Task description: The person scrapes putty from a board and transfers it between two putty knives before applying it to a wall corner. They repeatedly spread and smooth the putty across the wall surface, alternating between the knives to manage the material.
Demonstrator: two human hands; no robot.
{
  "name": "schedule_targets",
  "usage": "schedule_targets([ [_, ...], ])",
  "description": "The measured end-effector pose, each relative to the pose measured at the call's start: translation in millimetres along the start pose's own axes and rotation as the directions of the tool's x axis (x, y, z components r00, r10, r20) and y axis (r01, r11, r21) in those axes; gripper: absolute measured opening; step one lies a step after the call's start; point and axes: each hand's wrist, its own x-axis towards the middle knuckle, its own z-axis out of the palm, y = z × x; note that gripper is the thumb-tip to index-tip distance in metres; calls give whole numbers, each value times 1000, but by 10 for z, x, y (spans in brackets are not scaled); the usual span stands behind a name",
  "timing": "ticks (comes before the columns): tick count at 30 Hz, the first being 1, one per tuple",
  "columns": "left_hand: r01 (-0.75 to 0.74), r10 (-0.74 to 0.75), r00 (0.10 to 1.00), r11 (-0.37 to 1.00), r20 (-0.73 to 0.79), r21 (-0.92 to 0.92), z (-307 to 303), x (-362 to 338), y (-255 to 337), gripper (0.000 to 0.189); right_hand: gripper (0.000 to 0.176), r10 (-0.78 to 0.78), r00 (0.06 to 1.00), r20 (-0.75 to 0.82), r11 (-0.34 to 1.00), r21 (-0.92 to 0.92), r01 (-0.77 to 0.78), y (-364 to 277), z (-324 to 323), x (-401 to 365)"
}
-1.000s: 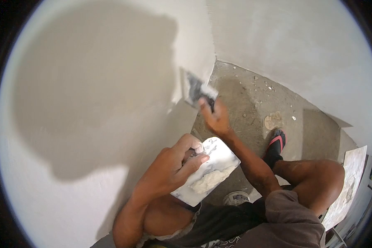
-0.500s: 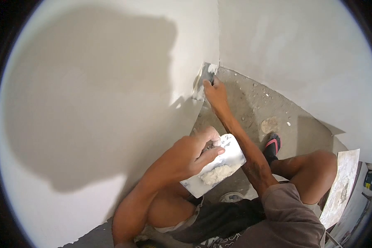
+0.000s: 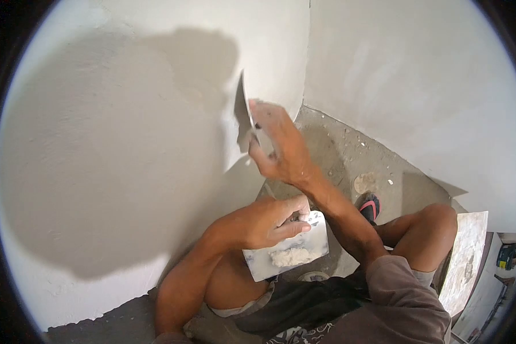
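Observation:
My left hand (image 3: 275,221) is closed on a white rectangular plate (image 3: 258,258), held low over my lap. A lump of whitish paste (image 3: 292,257) lies on the plate. My right hand (image 3: 278,140) grips a thin, flat trowel (image 3: 243,112), seen nearly edge-on against the left wall (image 3: 126,155). Its blade stands roughly upright, and its handle is mostly hidden by my fingers.
The right wall (image 3: 418,86) meets the left wall in a corner beyond my hands. Small debris lies on the grey floor (image 3: 327,155). A stained board (image 3: 467,258) leans beside my right knee, with a green and black tool (image 3: 509,256) farther right.
My right hand has moved from the floor corner leftward onto the left wall, turning the trowel edge-on. My left hand and the plate have shifted slightly down and left.

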Motion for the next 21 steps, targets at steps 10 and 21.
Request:
schedule_targets([
  [10,113,-109,992,992,-67,57,43,-74,38,30,24,858,513,-11,501,239,-832,570,-446,-574],
  [21,113,-113,980,994,-163,-9,-136,24,146,38,32,636,753,-172,771,82,-632,871,-375,-162],
])
